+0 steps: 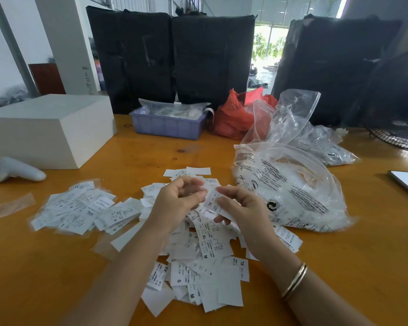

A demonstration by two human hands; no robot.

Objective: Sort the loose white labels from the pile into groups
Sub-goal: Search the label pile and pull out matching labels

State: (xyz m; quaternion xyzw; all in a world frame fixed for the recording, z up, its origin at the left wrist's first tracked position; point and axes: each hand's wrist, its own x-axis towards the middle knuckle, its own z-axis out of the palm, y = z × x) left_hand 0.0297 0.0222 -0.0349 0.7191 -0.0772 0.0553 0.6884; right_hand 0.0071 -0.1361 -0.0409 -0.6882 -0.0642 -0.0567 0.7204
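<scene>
- Both hands raised over the loose pile (pixel 198 262) at frame centre, likely to bring one label's size print up for reading before it goes to a group.
- Right hand (pixel 239 208): fingers curled, pinching a white label (pixel 213 200) marked XL.
- Left hand (pixel 181 200): fingers curled beside the same label, touching its upper edge; firm grip or not, cannot tell.
- Held label's long axis tilted, running from upper right down to lower left, print facing the camera.
- Sorted group (pixel 80 208) lying left of centre on the worktop (pixel 45 267), XXL showing on top.
- Clear bag (pixel 290 191) of more labels at right.
</scene>
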